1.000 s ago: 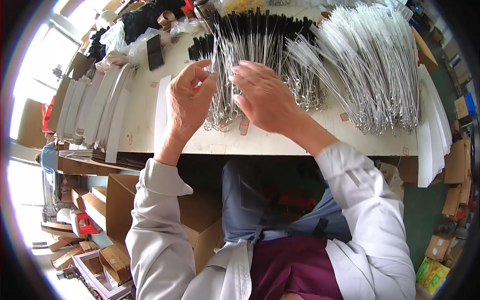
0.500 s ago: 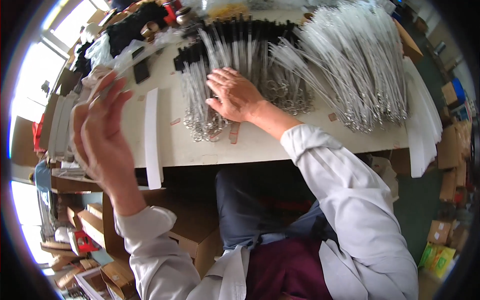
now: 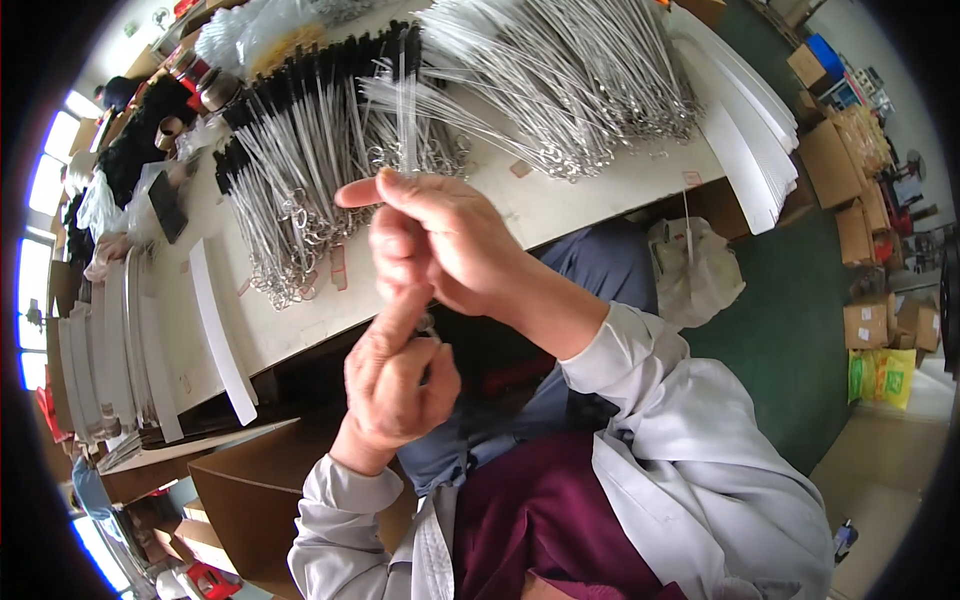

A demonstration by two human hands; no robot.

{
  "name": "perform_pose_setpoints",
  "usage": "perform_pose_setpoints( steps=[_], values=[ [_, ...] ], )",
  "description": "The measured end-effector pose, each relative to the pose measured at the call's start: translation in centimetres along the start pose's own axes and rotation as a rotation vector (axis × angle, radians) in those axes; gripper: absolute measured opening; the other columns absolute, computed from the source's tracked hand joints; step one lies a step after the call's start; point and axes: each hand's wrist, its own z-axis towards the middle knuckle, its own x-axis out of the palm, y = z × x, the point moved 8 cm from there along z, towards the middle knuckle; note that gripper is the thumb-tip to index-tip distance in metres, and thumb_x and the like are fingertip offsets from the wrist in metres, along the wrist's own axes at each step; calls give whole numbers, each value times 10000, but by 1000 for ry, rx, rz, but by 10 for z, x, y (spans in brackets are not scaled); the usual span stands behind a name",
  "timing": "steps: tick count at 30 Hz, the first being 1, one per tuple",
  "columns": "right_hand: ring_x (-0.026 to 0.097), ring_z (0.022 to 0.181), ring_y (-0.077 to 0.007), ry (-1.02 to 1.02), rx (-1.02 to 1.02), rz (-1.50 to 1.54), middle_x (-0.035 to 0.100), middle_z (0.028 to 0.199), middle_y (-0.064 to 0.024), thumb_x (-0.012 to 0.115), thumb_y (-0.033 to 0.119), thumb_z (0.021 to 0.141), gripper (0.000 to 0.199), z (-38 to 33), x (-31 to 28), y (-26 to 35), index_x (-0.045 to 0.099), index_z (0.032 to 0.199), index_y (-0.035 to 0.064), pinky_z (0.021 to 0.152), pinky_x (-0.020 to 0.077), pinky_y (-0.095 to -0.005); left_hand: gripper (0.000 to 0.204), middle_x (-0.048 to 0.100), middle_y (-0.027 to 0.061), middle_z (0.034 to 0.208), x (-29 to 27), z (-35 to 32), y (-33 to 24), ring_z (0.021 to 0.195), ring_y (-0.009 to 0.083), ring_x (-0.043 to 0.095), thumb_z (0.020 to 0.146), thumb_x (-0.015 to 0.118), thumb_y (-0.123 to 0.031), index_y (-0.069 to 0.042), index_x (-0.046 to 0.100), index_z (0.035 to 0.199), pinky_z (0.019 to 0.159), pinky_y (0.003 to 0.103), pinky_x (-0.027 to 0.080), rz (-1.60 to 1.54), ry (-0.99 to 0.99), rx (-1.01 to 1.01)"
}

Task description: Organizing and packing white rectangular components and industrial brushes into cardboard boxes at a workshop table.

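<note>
My right hand (image 3: pixel 455 240) is closed in front of my chest, its thumb beside a clear-sleeved, dark-tipped strip (image 3: pixel 407 110) that stands up past it and looks like a thin wire brush. Just below, my left hand (image 3: pixel 395 380) is closed with a finger raised against the right hand. A small metal piece (image 3: pixel 427 323) shows between its fingers; whether it belongs to the same brush is hidden. Beyond the hands on the table lies a row of similar looped wire pieces with black tips (image 3: pixel 290 190).
A large heap of grey wire pieces with looped ends (image 3: pixel 570 80) fills the table's far right. White card strips lie at the right corner (image 3: pixel 745 130) and left side (image 3: pixel 220 330). A black phone (image 3: pixel 167 207) lies far left. An open cardboard box (image 3: pixel 250 480) stands below the table.
My right hand has left the row of wire pieces and drawn back toward me, now closed on one. My left hand has come in from the left to meet it. The view has turned rightward.
</note>
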Motion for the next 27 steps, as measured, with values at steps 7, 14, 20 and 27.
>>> perform_pose_setpoints(
  steps=[7, 14, 20, 27],
  values=[
    [286, 515, 0, -459, -486, -872, 325, 639, 106, 487, 281, 1087, 314, -99, -79, 125, 660, 1185, 38, 433, 264, -181, 141, 699, 222, 1086, 68, 16, 30, 940, 294, 718, 856, 634, 41, 40, 647, 996, 831, 337, 573, -117, 22, -261],
    [342, 602, -17, -675, -577, -1061, 423, 666, 84, 561, 258, 1057, 301, -156, -108, 133, 697, 1043, -10, 520, 292, -214, 485, 678, 231, 920, 205, 22, 154, 716, 280, 689, 928, 668, -291, 125, 578, 1159, 609, 365, 600, -886, 126, -1414],
    [347, 588, -21, -755, -515, -1038, 416, 635, 75, 555, 256, 1060, 304, -181, -136, 125, 700, 1036, -11, 521, 297, -217, 460, 661, 232, 872, 240, 51, 174, 667, 302, 672, 945, 673, -276, 114, 558, 1159, 578, 397, 609, -874, 24, -1505],
    [357, 590, -20, -744, -510, -1018, 426, 633, 70, 551, 256, 1062, 309, -182, -142, 126, 702, 1029, -12, 521, 302, -223, 283, 637, 172, 705, 222, 51, 182, 507, 245, 622, 938, 612, -190, 91, 604, 903, 472, 383, 601, -702, 11, -1434]
  ],
)
